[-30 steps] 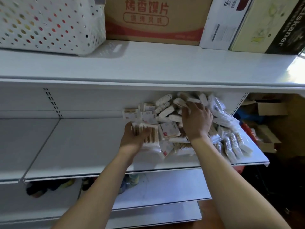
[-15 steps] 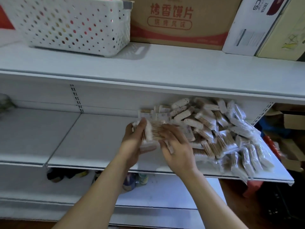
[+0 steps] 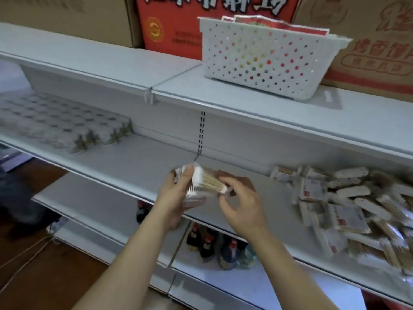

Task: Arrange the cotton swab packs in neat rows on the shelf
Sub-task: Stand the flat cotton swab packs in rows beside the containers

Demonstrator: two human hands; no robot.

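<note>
My left hand (image 3: 176, 198) grips a small stack of cotton swab packs (image 3: 206, 182), thumb over their white tips, just above the front of the white middle shelf (image 3: 138, 157). At the right end of that stack my right hand (image 3: 241, 204) pinches it with curled fingers. A loose pile of cotton swab packs (image 3: 348, 209) lies jumbled on the shelf to the right, apart from both hands. At the far left of the same shelf, packs stand in neat rows (image 3: 58, 121).
A white perforated basket (image 3: 263, 61) and cardboard boxes (image 3: 368, 54) stand on the top shelf. Dark bottles (image 3: 214, 245) stand on the lower shelf beneath my hands. Bare shelf stretches between the arranged rows and the pile. Wooden floor with a cable lies at the lower left.
The view has swung left, bringing the arranged rows into sight. Both hands carried the stack of packs left, away from the pile, with the right hand now pinching its end.
</note>
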